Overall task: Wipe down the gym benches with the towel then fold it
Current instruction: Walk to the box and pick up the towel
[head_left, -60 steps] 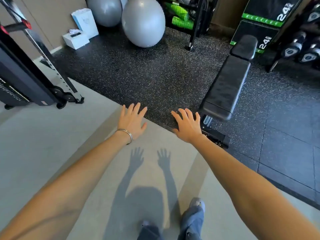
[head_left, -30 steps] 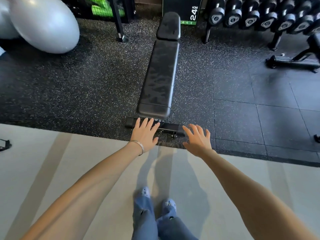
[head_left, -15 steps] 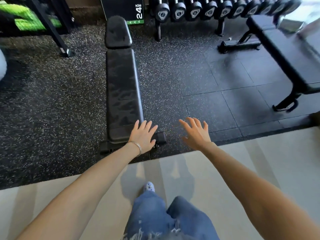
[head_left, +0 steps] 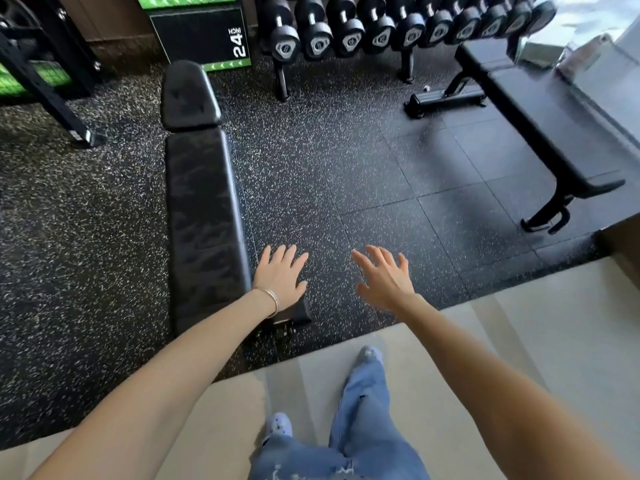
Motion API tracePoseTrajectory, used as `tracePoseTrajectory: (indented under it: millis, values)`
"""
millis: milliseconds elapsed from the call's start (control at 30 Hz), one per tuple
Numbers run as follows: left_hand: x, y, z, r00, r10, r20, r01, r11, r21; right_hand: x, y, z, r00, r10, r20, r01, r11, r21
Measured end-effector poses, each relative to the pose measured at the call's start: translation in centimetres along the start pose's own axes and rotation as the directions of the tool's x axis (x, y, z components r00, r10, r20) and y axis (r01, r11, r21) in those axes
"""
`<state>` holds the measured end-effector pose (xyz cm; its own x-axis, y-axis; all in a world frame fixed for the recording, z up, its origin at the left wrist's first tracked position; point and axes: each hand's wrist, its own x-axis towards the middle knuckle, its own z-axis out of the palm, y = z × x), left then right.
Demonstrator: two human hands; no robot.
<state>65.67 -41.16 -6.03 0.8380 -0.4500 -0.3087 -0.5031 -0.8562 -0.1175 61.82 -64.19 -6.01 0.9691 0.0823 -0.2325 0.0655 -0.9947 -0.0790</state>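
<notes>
A: Are we holding anything?
B: No. Our left hand [head_left: 282, 280] and right hand [head_left: 384, 282] hover spread and empty, and we see no towel.
A: Nearest bench?
B: The near bench [head_left: 204, 209] runs away from us, just left of our left hand.

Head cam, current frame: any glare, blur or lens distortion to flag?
Head view: glare washes out the top right corner by the far bench; wide-angle distortion bows the near bench and the dumbbell rack; left hand and right hand are sharp; the speckled floor looks slightly streaked.
</notes>
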Motion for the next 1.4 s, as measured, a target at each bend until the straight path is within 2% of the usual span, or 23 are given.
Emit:
tracePoseTrajectory:
  millis: [133, 333, 567, 933, 1200, 1400]
  values:
    - [5.6, 2.4, -2.4, 0.998, -0.043, 0.036, 0.044, 0.999, -0.022, 4.4, 5.5, -2.1, 0.999, -0.033, 0.005, 0.033, 0.999, -0.005]
    - [14.5, 6.6, -6.7, 0.989, -0.145, -0.026, 0.141, 0.983, -0.121, 10.1, 14.1, -5.3, 0.998, -0.033, 0.05, 0.035, 0.999, -0.036]
    - [21.1, 9.1, -9.5, 0.967, -0.256, -0.015, 0.244, 0.938, -0.246, 16.1, 18.1, -7.4, 0.992, -0.114, 0.047, 0.117, 0.991, -0.058]
    - [29.9, 4.5, -11.3, 0.953, -0.297, 0.064, 0.304, 0.932, -0.196, 27.2, 19.2, -9.7, 0.973, -0.214, 0.089, 0.22, 0.974, -0.059]
    - [38.5, -2.8, -14.4, 0.953, -0.298, 0.046, 0.302, 0.936, -0.18, 38.9, 18.5, -13.4, 0.97, -0.229, 0.08, 0.233, 0.972, -0.038]
    - [44.0, -6.5, -15.4, 0.938, -0.331, 0.106, 0.346, 0.918, -0.194, 46.2, 18.8, -14.6, 0.96, -0.259, 0.108, 0.265, 0.963, -0.045]
